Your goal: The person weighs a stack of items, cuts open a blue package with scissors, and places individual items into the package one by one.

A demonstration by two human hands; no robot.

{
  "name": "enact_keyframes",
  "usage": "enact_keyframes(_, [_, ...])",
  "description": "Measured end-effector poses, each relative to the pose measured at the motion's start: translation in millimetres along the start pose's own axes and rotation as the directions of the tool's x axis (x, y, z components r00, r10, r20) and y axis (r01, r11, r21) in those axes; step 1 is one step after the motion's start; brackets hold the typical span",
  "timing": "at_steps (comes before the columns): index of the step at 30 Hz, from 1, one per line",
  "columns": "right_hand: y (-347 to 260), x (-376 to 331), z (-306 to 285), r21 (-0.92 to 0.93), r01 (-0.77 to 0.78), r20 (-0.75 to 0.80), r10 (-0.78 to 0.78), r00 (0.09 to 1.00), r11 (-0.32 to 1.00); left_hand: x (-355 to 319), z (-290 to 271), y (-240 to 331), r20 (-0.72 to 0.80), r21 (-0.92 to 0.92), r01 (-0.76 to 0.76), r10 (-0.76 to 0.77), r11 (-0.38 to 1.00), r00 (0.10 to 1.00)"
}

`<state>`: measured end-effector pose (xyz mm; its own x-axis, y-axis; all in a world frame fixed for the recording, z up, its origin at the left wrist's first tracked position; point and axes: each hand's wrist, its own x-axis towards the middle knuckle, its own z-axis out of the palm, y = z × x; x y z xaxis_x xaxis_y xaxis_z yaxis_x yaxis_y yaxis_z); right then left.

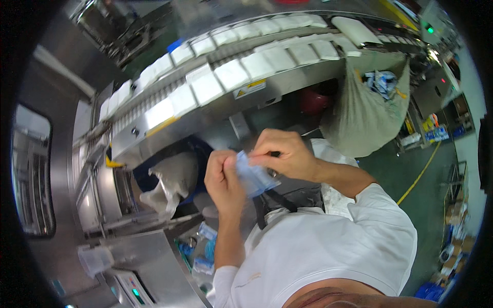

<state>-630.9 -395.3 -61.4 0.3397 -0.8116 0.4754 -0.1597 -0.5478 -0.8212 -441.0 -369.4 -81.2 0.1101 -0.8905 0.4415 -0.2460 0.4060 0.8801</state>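
Between my hands, in front of my chest, is a small light-blue and white packet [251, 174], slightly smeared by motion. My left hand [223, 174] grips its upper left edge, thumb pressed against the fingers. With thumb and forefinger, my right hand [284, 154] pinches its top edge close to the left thumb. The packet hangs below the fingers; whether it is torn cannot be seen. Beyond my hands, rows of white folded pads [205, 88] lie on the conveyor [169, 95], not touched by either hand.
A cloth sack [359, 123] with blue wrappers hangs at the conveyor's right. Below the conveyor stands a dark blue bin with a whitish plastic bag [174, 179]. A steel table [149, 262] with a scale [134, 288] is at lower left. A tray of blue packets [203, 264] sits beside my left arm.
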Motion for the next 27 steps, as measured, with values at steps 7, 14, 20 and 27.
enact_keyframes(7, [2.5,-12.7,-0.9,0.033,-0.087,-0.078,0.089,0.993,0.996,0.3,1.2,-4.4,-0.067,-0.080,0.118,-0.124,0.990,0.990])
enact_keyframes(14, [10.4,-22.2,-7.0,0.111,-0.249,-0.030,0.254,0.967,0.962,4.7,2.9,-8.5,0.020,-0.010,0.088,-0.088,0.996,0.996])
enact_keyframes(20, [5.4,-10.6,-18.3,-0.182,-0.159,0.195,0.194,0.961,0.970,1.0,6.0,-7.1,0.012,0.004,0.062,-0.062,0.998,0.998])
enact_keyframes(27, [14.2,-18.9,-31.2,-0.121,-0.189,-0.265,0.152,0.952,0.975,-0.9,16.0,-20.3,-0.202,-0.046,0.172,-0.178,0.984,0.963])
